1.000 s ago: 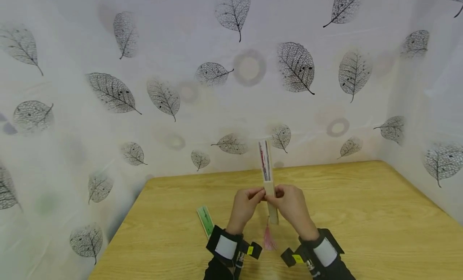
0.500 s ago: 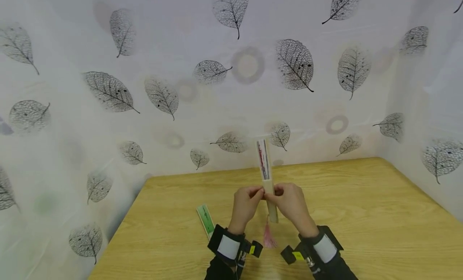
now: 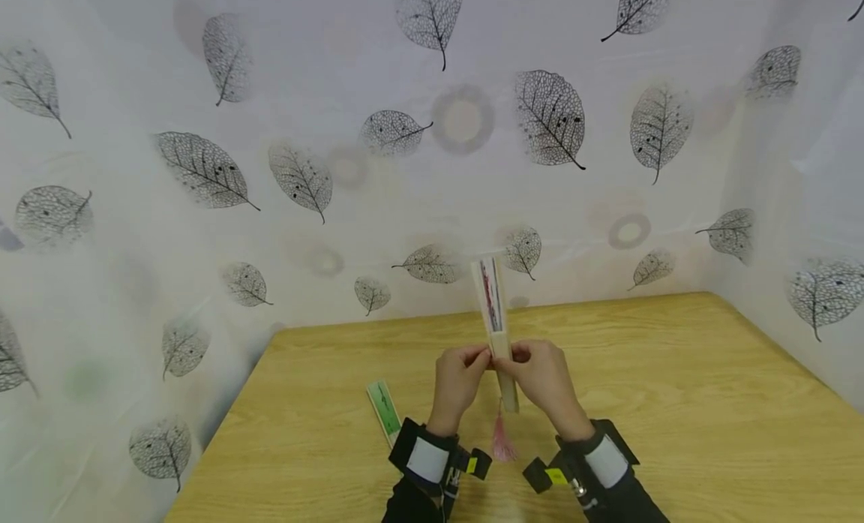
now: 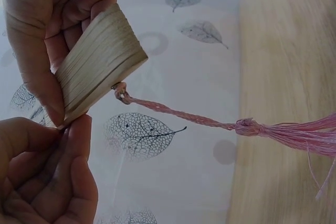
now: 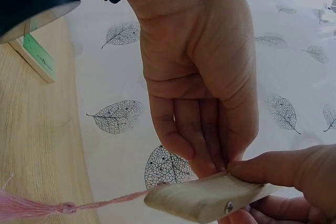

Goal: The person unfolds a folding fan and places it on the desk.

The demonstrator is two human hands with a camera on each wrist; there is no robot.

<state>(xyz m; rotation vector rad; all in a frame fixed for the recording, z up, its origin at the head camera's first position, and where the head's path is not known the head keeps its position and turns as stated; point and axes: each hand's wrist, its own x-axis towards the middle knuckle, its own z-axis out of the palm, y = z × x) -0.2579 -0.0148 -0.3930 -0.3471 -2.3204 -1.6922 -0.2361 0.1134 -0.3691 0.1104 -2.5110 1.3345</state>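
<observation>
A folding fan (image 3: 495, 305) with pale wooden sticks stands nearly upright between the two hands, mostly folded, its upper end slightly spread. Red and dark markings show along its upper part. My left hand (image 3: 457, 380) pinches the left side of the fan with thumb and fingers. On the opposite side, my right hand (image 3: 545, 377) grips it between thumb and fingers. From the fan's lower end, where a metal rivet (image 5: 229, 206) shows in the right wrist view, hangs a pink tassel (image 3: 502, 442). Some fingertips are hidden behind the fan.
A green strip with pale wooden edges (image 3: 385, 412) lies on the wooden table (image 3: 304, 433), left of the left hand and partly covered by the left wristband. Behind the table hangs a white leaf-print sheet (image 3: 324, 80). Camera mounts sit on both wrists.
The upper end of the fan has spread a little wider toward the left. Both hands keep their hold in nearly the same place; the view has shifted slightly.
</observation>
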